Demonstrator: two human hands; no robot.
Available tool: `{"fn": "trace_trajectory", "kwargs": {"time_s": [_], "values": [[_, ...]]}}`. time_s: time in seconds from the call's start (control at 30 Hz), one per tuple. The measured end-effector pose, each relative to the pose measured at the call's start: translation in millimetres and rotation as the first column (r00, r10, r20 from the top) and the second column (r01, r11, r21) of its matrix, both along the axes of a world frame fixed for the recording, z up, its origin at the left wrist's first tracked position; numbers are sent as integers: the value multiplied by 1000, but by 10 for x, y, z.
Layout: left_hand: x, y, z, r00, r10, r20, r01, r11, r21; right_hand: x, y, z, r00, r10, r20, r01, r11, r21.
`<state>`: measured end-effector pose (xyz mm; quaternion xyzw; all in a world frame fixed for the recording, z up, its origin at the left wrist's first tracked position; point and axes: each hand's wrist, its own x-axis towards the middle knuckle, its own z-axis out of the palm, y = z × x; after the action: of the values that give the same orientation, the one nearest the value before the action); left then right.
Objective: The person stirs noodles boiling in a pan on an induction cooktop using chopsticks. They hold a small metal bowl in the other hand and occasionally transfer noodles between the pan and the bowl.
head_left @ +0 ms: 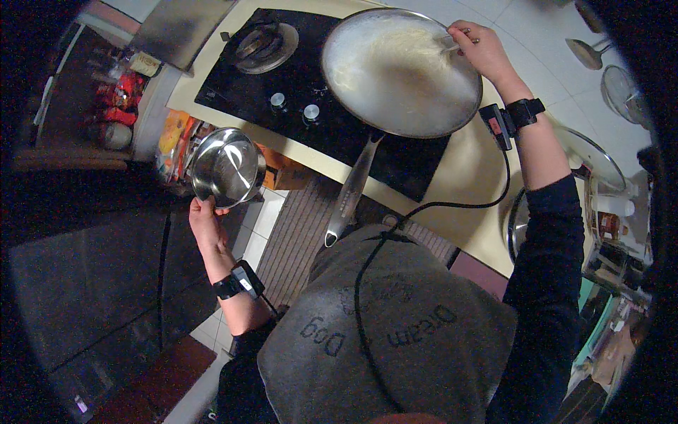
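My left hand (207,222) grips the rim of a shiny stainless-steel bowl (229,168). The bowl is tipped so its inside shows, and it is held out beyond the counter's front edge. Over the far right rim of a large pan (352,119), my right hand (483,52) holds a thin metal utensil (453,49). The utensil's lower end is in or just above the pan and is hard to make out. Whitish, cloudy contents (392,58) fill the pan, blurred by what looks like steam. Its long handle (354,188) points towards me.
The pan sits on a black glass gas hob (254,106) with a second burner (267,47) and two knobs (311,112). A cable (455,204) hangs from my right wrist across the counter (476,222). A glass lid (598,156) stands at right; a ladle (585,53) hangs beyond.
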<state>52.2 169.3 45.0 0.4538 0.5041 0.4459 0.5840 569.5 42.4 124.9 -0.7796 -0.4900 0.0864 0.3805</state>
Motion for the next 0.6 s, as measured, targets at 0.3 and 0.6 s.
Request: {"fn": "trace_trajectory", "kwargs": {"time_s": [0.3, 0.6], "values": [[36, 14, 3, 999, -50, 3, 50, 999, 20, -14, -12, -143, 908, 82, -411, -63, 996, 60], [77, -45, 49, 1000, -16, -20, 16, 1000, -10, -319, 32, -122, 783, 179, -596, -144, 984, 106]]}}
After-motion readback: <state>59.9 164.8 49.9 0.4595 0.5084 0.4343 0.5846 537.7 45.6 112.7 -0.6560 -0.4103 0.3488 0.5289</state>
